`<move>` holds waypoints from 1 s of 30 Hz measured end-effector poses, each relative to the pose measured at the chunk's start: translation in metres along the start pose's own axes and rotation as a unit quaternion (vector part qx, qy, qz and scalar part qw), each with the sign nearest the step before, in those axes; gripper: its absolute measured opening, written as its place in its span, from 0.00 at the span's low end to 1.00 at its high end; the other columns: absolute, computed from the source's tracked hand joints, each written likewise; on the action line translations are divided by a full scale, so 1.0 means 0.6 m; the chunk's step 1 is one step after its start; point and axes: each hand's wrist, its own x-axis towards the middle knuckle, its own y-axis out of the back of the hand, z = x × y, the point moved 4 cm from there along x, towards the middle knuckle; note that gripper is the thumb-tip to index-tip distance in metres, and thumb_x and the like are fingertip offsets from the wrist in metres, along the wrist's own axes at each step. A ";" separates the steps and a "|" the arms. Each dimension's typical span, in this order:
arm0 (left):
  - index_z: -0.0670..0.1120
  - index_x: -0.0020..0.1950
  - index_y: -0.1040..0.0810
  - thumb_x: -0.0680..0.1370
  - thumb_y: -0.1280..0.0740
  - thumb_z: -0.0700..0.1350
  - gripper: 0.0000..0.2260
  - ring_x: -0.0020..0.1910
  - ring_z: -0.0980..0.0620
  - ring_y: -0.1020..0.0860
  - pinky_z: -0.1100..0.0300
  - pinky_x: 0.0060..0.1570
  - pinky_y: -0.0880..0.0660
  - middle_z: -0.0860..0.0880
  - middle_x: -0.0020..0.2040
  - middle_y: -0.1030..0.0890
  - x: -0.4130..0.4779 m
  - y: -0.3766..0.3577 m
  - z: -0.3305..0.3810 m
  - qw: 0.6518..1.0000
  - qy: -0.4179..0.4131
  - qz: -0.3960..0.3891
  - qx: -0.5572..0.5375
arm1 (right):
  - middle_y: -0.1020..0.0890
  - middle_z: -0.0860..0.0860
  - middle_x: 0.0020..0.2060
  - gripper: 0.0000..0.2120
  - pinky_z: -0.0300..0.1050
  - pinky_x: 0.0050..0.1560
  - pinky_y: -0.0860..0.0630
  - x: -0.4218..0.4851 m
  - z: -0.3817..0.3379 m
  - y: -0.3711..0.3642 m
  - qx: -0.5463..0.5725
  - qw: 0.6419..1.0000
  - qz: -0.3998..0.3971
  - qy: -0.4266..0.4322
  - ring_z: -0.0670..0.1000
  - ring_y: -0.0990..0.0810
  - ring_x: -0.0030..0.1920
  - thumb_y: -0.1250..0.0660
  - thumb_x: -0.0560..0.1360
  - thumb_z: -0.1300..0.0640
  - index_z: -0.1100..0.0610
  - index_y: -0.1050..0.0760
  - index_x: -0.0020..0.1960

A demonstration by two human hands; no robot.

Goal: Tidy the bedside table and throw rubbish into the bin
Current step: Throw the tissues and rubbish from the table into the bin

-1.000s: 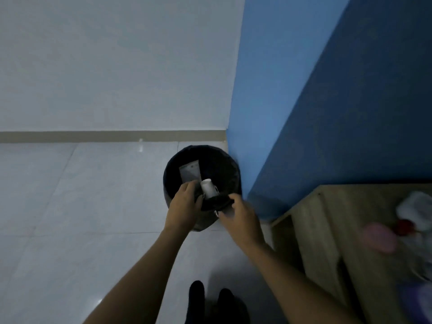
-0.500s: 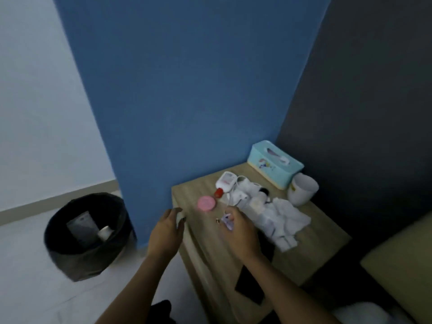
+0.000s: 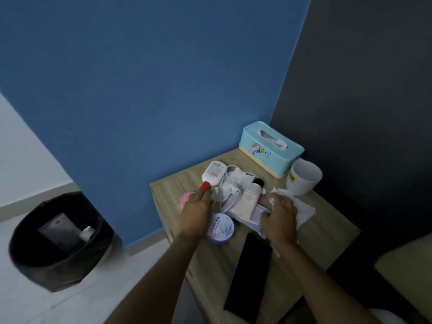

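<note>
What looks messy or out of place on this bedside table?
The white bottle with the red cap lies on its side on the bedside table, against a heap of crumpled tissues. Another crumpled tissue lies spread in front of the white mug. Nothing looks spilled or broken.

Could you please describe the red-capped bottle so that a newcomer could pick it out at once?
Start at the wooden bedside table against the blue wall. In the clutter on it, nearest that wall, a white bottle lies on its side, just beyond the left hand. It alone has a red cap; the cream tube nearby is black-capped.
</note>
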 end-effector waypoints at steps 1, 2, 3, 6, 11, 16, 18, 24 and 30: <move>0.42 0.70 0.31 0.78 0.38 0.39 0.20 0.62 0.41 0.27 0.51 0.62 0.30 0.42 0.67 0.26 0.019 -0.002 0.008 1.000 -0.012 0.002 0.002 | 0.29 0.59 0.65 0.24 0.54 0.60 0.29 0.004 0.006 -0.005 0.004 1.000 0.004 -0.006 0.62 0.30 0.63 0.35 0.71 0.63 0.55 0.30 0.67; 0.42 0.71 0.31 0.78 0.38 0.40 0.20 0.62 0.40 0.27 0.50 0.62 0.30 0.42 0.67 0.26 0.039 -0.004 0.018 1.000 -0.024 -0.001 0.002 | 0.29 0.59 0.64 0.24 0.53 0.60 0.29 0.008 0.012 -0.008 0.005 1.000 0.008 -0.012 0.62 0.30 0.63 0.36 0.72 0.64 0.55 0.31 0.68; 0.43 0.71 0.32 0.78 0.38 0.42 0.21 0.63 0.40 0.28 0.49 0.63 0.30 0.42 0.68 0.27 0.057 -0.008 0.028 0.999 -0.036 -0.013 0.003 | 0.29 0.60 0.64 0.25 0.52 0.61 0.30 0.012 0.017 -0.010 0.006 1.000 0.010 -0.018 0.62 0.30 0.63 0.36 0.72 0.65 0.56 0.31 0.69; 0.45 0.73 0.35 0.78 0.38 0.47 0.23 0.65 0.41 0.29 0.48 0.61 0.28 0.44 0.70 0.30 0.099 -0.030 0.058 0.994 -0.060 -0.082 0.035 | 0.27 0.62 0.62 0.25 0.52 0.62 0.32 0.021 0.029 -0.013 0.003 1.000 0.016 -0.022 0.63 0.29 0.63 0.36 0.73 0.67 0.58 0.32 0.70; 0.46 0.62 0.24 0.79 0.39 0.47 0.13 0.61 0.45 0.27 0.48 0.58 0.25 0.44 0.63 0.25 0.126 -0.066 0.064 0.989 -0.045 -0.133 0.042 | 0.24 0.63 0.57 0.22 0.53 0.58 0.29 0.035 0.040 -0.012 -0.008 1.000 0.027 -0.013 0.63 0.27 0.60 0.36 0.74 0.67 0.59 0.29 0.67; 0.44 0.65 0.27 0.78 0.38 0.41 0.15 0.61 0.44 0.27 0.50 0.58 0.27 0.43 0.63 0.26 0.122 -0.047 0.071 0.995 -0.050 -0.080 0.045 | 0.22 0.58 0.55 0.14 0.51 0.55 0.26 0.039 0.029 0.001 -0.043 0.998 0.036 0.003 0.59 0.25 0.57 0.34 0.74 0.63 0.57 0.24 0.60; 0.43 0.67 0.27 0.78 0.38 0.40 0.17 0.62 0.43 0.27 0.51 0.59 0.27 0.42 0.63 0.27 0.127 -0.027 0.078 0.995 -0.061 -0.058 0.052 | 0.21 0.57 0.53 0.13 0.50 0.53 0.26 0.040 0.016 0.011 -0.055 0.998 0.041 0.014 0.58 0.24 0.54 0.33 0.74 0.62 0.56 0.23 0.58; 0.40 0.57 0.24 0.77 0.38 0.37 0.10 0.53 0.37 0.23 0.47 0.48 0.26 0.40 0.56 0.25 0.136 0.077 0.110 0.998 -0.059 0.031 0.005 | 0.20 0.57 0.51 0.12 0.51 0.49 0.23 0.042 -0.061 0.071 -0.026 0.995 0.079 0.057 0.58 0.22 0.52 0.34 0.72 0.61 0.56 0.21 0.55; 0.39 0.55 0.27 0.78 0.43 0.36 0.08 0.46 0.35 0.22 0.46 0.44 0.24 0.36 0.46 0.19 0.118 0.202 0.116 0.995 -0.026 0.089 -0.045 | 0.21 0.59 0.51 0.11 0.53 0.51 0.23 0.022 -0.152 0.130 0.002 0.990 0.099 0.100 0.60 0.23 0.54 0.33 0.74 0.58 0.59 0.23 0.55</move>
